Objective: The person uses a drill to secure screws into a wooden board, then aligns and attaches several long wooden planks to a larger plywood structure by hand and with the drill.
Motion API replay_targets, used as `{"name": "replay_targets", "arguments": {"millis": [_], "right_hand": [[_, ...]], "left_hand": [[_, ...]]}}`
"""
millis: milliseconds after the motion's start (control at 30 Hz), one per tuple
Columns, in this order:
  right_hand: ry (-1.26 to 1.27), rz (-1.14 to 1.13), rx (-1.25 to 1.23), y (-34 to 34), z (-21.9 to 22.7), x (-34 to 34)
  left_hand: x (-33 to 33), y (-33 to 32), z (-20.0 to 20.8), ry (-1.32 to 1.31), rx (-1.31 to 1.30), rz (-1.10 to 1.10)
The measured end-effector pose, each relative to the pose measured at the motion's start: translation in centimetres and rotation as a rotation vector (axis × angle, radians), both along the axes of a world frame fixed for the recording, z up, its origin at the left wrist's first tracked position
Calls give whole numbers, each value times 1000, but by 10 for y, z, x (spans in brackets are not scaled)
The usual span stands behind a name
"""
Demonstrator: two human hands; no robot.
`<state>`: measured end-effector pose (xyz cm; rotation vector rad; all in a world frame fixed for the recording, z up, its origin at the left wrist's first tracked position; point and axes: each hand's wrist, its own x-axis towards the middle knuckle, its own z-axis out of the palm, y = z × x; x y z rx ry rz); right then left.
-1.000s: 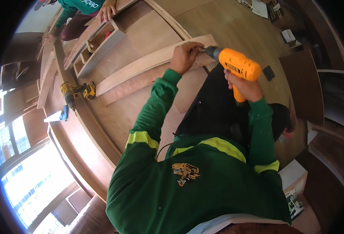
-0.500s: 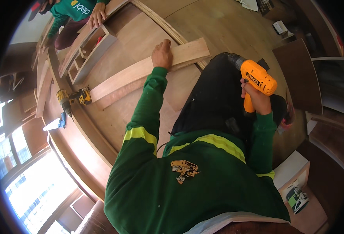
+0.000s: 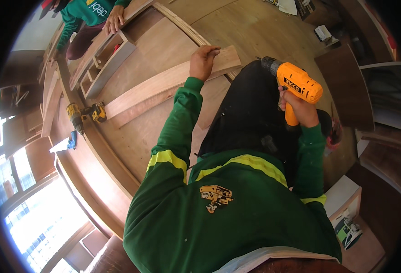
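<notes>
My right hand (image 3: 303,107) grips an orange cordless drill (image 3: 303,83) by its handle, above my right leg. The drill's black chuck points to the upper left, with a thin bit at its tip. My left hand (image 3: 203,63) is over the right part of a long pale wooden board (image 3: 150,88), its thumb and fingers pinched together. Whatever is between those fingertips is too small to make out. Lying across a wooden frame, the board reaches from near a yellow-and-black drill (image 3: 76,117) toward my knee.
Across the frame, a co-worker's hand (image 3: 114,19) rests on a wooden box with compartments (image 3: 105,63). A blue tool (image 3: 72,140) lies at the left on the frame edge. A dark panel (image 3: 346,86) leans at the right, above a carton (image 3: 341,200).
My left hand has moved right along the board, and its fingers now pinch and point toward the board's end. The orange drill has shifted slightly left.
</notes>
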<state>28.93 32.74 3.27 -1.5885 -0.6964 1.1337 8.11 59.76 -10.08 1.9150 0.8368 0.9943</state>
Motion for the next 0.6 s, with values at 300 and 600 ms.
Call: {"name": "replay_targets", "arguments": {"millis": [300, 600], "right_hand": [[25, -40, -27, 1, -5, -12], [-5, -14, -29, 19, 0, -14]], "left_hand": [[32, 10, -29, -44, -64, -40], [38, 5, -28, 40, 55, -33]]}}
